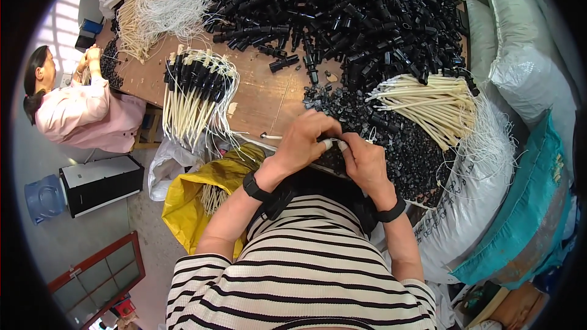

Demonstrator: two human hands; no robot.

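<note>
My left hand [306, 140] and my right hand [367, 160] meet over the table's near edge, fingertips pinched close together. What sits between them is small and mostly hidden by the fingers. A thin cream rod [272, 137] with a black tip sticks out to the left from beside my left hand; whether that hand grips it I cannot tell. Just beyond both hands spreads a heap of small black plastic pieces [391, 125]. To the right lies a bundle of cream rods [428, 107] with white strings trailing off it.
Black tubular plastic parts [342, 12] are piled across the far table. At left lie rods fitted with black parts [195, 82], and farther off more stringed rods [137, 15]. A yellow bag [195, 208] and white sacks [529, 55] flank me. A person in pink [85, 107] works at far left.
</note>
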